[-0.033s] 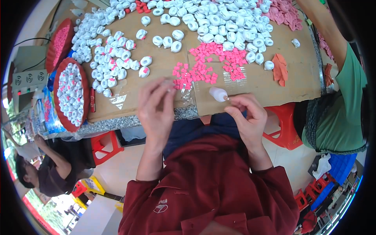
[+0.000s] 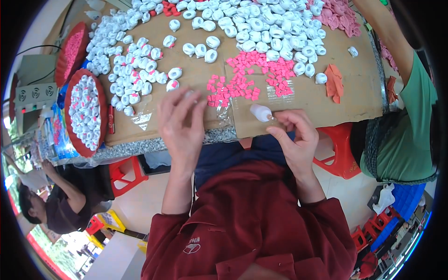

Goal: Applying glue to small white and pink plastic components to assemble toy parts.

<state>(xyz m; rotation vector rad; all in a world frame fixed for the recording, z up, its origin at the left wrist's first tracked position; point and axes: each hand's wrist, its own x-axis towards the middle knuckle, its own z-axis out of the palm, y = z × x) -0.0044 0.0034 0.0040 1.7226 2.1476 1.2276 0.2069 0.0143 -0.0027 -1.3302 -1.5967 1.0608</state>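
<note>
My left hand (image 2: 179, 123) is raised over the front edge of the cardboard, fingers curled and partly blurred. A small whitish piece (image 2: 189, 94) shows at its fingertips; its shape is hard to make out. My right hand (image 2: 296, 133) has its thumb and fingers bent around the narrow tip of a small translucent white squeeze bottle (image 2: 260, 112), whose body points away to the left. Between and beyond my hands lie many small pink pieces (image 2: 242, 91). White ring-shaped pieces (image 2: 275, 35) are heaped behind them, and others with pink bits attached (image 2: 140, 70) lie to the left.
Two red trays stand at the left, one holding white pieces (image 2: 99, 116), the other pink ones (image 2: 72, 49). A red marker (image 2: 111, 119) lies nearby. Orange scraps (image 2: 333, 83) rest at the right. A co-worker's arm (image 2: 389, 39) reaches in at the far right; another person sits at the left.
My left hand has shifted slightly left, away from the pink pieces. My right hand and the squeeze bottle look nearly the same.
</note>
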